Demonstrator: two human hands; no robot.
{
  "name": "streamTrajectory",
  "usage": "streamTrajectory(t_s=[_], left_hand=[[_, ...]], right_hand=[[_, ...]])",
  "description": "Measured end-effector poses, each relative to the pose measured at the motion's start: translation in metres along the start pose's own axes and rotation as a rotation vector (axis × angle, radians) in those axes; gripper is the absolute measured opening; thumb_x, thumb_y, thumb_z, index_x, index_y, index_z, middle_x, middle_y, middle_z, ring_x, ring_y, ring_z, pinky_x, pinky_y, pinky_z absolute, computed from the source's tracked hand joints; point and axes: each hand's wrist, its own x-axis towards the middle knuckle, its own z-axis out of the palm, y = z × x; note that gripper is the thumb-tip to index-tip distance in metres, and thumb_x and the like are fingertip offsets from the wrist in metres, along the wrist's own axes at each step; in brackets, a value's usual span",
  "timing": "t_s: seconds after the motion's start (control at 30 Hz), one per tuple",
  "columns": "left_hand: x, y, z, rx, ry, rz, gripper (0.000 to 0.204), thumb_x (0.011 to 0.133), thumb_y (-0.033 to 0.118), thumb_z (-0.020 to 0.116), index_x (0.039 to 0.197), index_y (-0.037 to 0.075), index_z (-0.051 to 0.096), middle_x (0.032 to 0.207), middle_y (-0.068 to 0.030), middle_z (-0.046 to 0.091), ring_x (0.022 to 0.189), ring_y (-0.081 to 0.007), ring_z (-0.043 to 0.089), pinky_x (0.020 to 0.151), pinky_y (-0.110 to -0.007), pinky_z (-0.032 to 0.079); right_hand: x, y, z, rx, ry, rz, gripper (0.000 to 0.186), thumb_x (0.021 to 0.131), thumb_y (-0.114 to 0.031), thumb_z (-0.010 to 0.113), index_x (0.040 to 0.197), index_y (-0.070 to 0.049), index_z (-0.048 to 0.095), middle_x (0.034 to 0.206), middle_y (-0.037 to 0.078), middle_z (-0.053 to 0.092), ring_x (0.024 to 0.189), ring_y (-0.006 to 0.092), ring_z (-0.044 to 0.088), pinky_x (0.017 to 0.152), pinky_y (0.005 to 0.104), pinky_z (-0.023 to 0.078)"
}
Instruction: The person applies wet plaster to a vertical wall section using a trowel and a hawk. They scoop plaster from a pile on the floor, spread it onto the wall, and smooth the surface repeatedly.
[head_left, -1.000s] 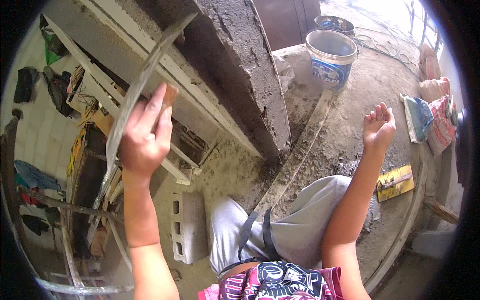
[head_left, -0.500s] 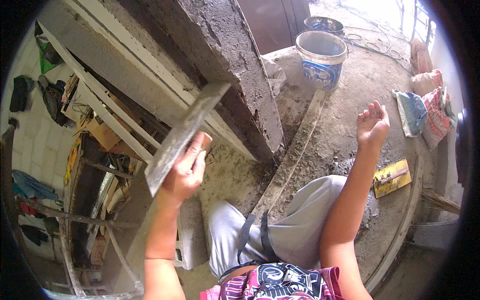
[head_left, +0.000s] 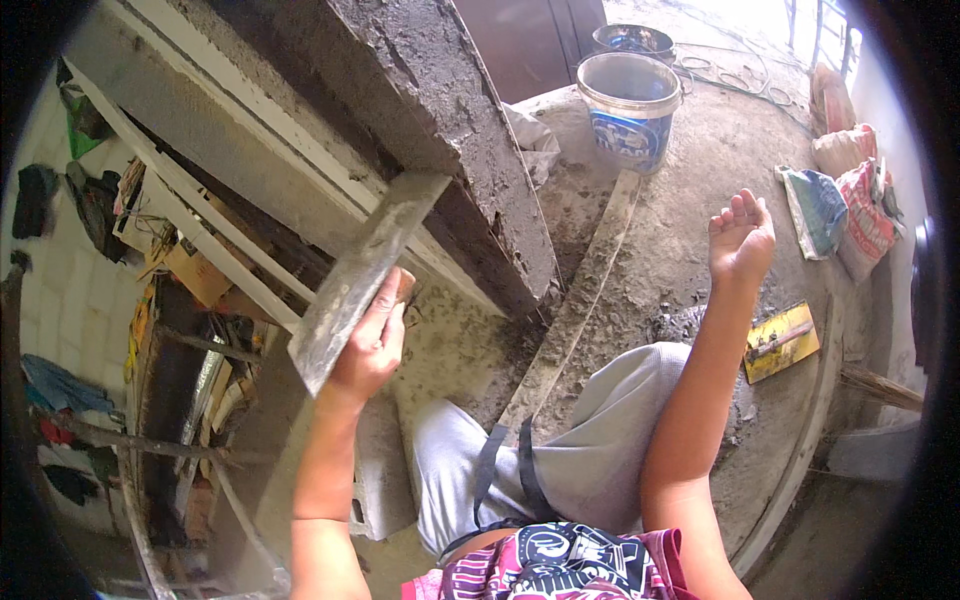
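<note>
My left hand (head_left: 370,340) grips the wooden handle of a flat grey plastering trowel (head_left: 360,275), whose blade tilts up toward the underside of a rough cement-coated slab (head_left: 440,130). The blade's upper end nearly touches the slab's lower edge. My right hand (head_left: 740,235) is raised to the right with its fingers spread and nothing in it. I am sitting with grey-trousered legs (head_left: 590,450) over a mortar-spattered floor.
A long straight wooden board (head_left: 580,300) lies on the floor below the slab. A white bucket (head_left: 628,110) and a dark bucket (head_left: 632,40) stand at the back. A yellow float (head_left: 780,342) lies right, cement bags (head_left: 850,200) beyond. A grey block (head_left: 380,480) sits by my left leg.
My left hand has dropped down and moved right, swinging the trowel from far left up toward the slab's lower edge. My right hand stayed raised and open.
</note>
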Motion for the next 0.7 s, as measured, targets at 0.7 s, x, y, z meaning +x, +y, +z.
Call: streamTrajectory(t_s=[0.7], left_hand=[[-0.031, 0.020, 0.044, 0.314, 0.155, -0.061, 0.044, 0.090, 0.006, 0.061, 0.133, 0.013, 0.059, 0.130, -0.0068, 0.062, 0.116, -0.0306, 0.060, 0.100, -0.041, 0.047]], right_hand=[[0.001, 0.001, 0.002, -0.040, 0.014, -0.011, 0.030, 0.100, -0.031, 0.047, 0.109, -0.004, 0.057, 0.094, 0.003, 0.055, 0.073, 0.0154, 0.050, 0.068, 0.0311, 0.045]])
